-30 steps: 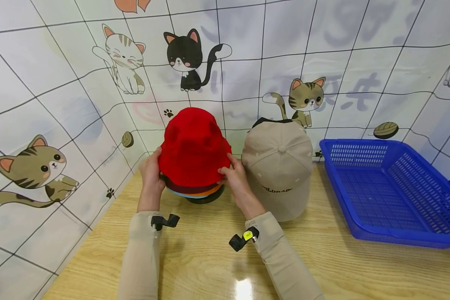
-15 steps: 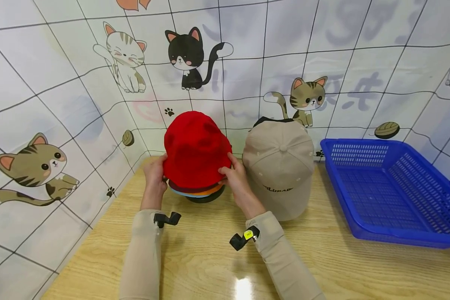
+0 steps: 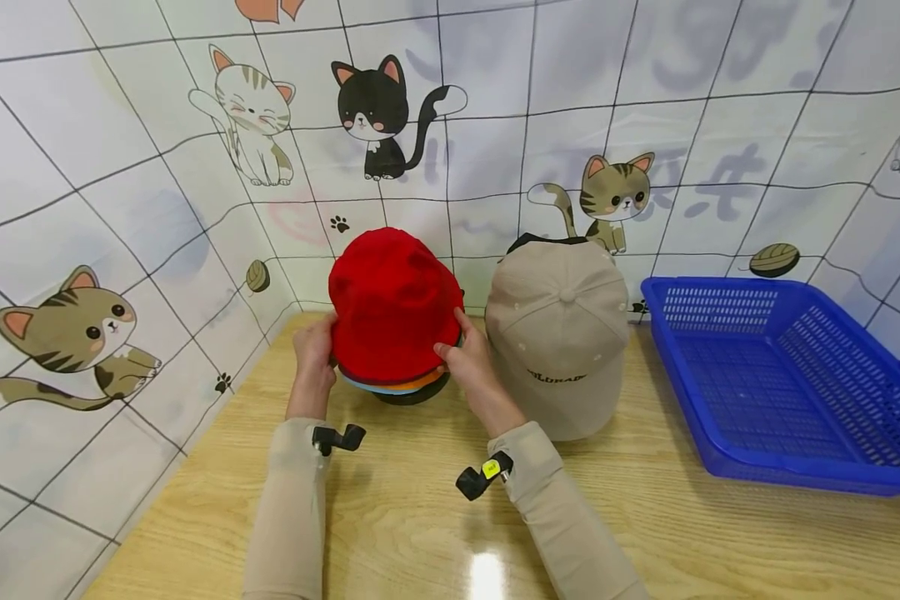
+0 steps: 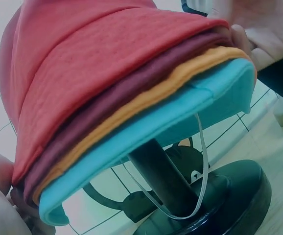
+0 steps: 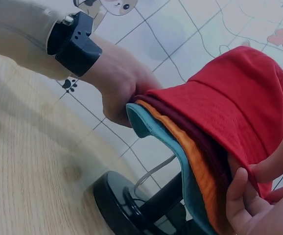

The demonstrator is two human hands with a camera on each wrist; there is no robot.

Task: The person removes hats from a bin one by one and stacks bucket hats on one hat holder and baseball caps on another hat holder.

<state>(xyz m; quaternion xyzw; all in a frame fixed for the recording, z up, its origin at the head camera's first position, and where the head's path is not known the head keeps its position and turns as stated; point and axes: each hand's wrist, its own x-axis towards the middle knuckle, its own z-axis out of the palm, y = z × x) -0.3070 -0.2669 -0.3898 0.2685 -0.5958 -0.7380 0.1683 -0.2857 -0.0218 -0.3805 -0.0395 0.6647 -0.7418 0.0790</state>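
A red bucket hat (image 3: 393,300) sits on top of a nested stack of hats. Below its brim, in the left wrist view, show the edges of a maroon hat (image 4: 107,103), an orange hat (image 4: 112,117) and a light blue hat (image 4: 122,142). A black stand (image 4: 242,193) with a round base and a post holds the stack up. At the brim's left side, my left hand (image 3: 315,354) grips the edge, its fingertips partly hidden. My right hand (image 3: 471,358) pinches the red brim on the right, thumb on top, fingers tucked beneath it.
A beige cap (image 3: 562,308) with dark lettering stands close to my right hand. Farther right lies a blue plastic basket (image 3: 708,425). Behind the wooden table (image 3: 405,500) rises a wall covering (image 3: 487,158) with printed cats, and another side of it closes off the left.
The red hat has come down slightly over the stack, covering more of the maroon edge. My left hand has shifted a little to the right with the brim; my right hand has barely moved.
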